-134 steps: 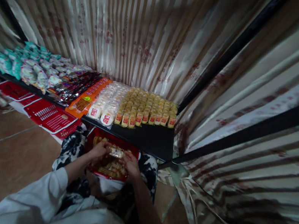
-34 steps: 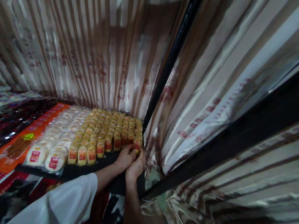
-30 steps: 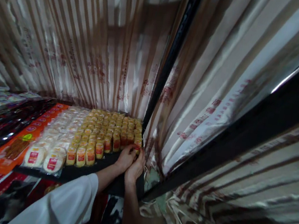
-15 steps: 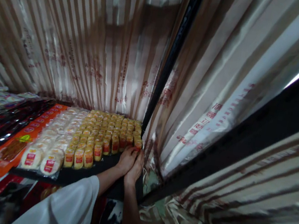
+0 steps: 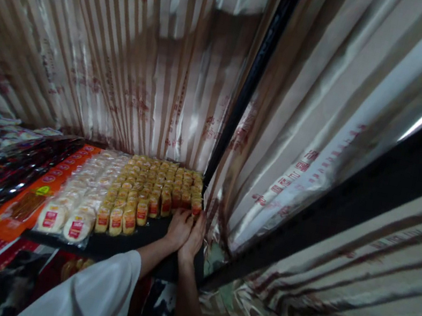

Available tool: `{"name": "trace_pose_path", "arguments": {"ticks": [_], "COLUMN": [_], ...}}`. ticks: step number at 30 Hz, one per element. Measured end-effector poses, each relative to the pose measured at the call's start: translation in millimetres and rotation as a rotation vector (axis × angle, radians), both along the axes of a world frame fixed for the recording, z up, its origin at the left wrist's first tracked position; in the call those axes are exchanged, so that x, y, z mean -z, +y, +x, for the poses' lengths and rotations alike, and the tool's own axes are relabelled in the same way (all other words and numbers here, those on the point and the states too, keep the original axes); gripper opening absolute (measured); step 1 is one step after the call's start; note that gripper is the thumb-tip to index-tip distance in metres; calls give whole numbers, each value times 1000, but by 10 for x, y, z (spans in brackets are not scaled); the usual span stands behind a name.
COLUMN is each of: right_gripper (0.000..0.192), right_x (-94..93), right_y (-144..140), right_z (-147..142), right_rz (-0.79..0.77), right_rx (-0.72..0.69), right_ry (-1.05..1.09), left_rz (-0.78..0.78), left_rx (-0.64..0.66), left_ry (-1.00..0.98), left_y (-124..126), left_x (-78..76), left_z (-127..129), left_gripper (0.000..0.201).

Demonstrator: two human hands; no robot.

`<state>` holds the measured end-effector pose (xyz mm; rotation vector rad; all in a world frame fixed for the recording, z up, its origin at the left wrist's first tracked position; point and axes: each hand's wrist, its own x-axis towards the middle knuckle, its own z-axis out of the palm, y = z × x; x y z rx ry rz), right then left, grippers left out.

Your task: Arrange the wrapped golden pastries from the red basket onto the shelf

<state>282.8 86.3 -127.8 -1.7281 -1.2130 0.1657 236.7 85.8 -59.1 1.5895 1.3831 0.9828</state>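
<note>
Head view: both hands sit together at the front right corner of a black shelf (image 5: 146,247), against the nearest row of small yellow snack packets with red labels (image 5: 157,186). Left hand (image 5: 178,228) is curled, fingers touching the packet front at the row's right end; right hand (image 5: 195,237) lies just beside it, fingers bent toward the same spot. Whether either actually pinches a packet cannot be told, the fingertips being hidden. Judgement: step in hand is seating a packet at the row end; next move calls for squaring it flush with its neighbours. Round white wrapped cakes (image 5: 62,216) lie left; striped curtain (image 5: 129,67) behind.
</note>
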Motion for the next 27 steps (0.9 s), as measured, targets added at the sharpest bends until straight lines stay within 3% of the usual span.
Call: {"name": "trace_pose_path", "arguments": {"ticks": [5,10,14,17,20,23,25,27], "right_gripper": [61,57,47,42,33,26,25,20], "right_x": [-52,-299,-577,-645,-489,-118,180,445], "right_y": [-4,-118,-501,-949,-1384,-1664,-1754,-1789], "right_z": [-22,-100,-308,-605,-992,-1386,-1598,-1740], "right_rz": [19,11,79,81,-131,-362,-531,-647], "right_rx": [8,7,-28,-183,-466,-772,-873,-868], "right_ry": [-8,-38,75,300,347,353,385,423], "left_rz": [-90,-44,-53,-170,-373,-581,-693,-708], "left_rx": [-110,-145,-165,-201,-321,-341,-320,-286], "left_ry": [76,0,-53,-11,137,410,554,609], "left_y": [-155,-635,-1201,-1578,-1766,-1764,-1719,-1686], "left_x": [-14,56,236,496,776,936,974,1001], "left_z": [-329,-625,-1038,-1452,-1897,-2270,-2442,-2555], "left_gripper": [26,25,24,25,25,27,27,24]}}
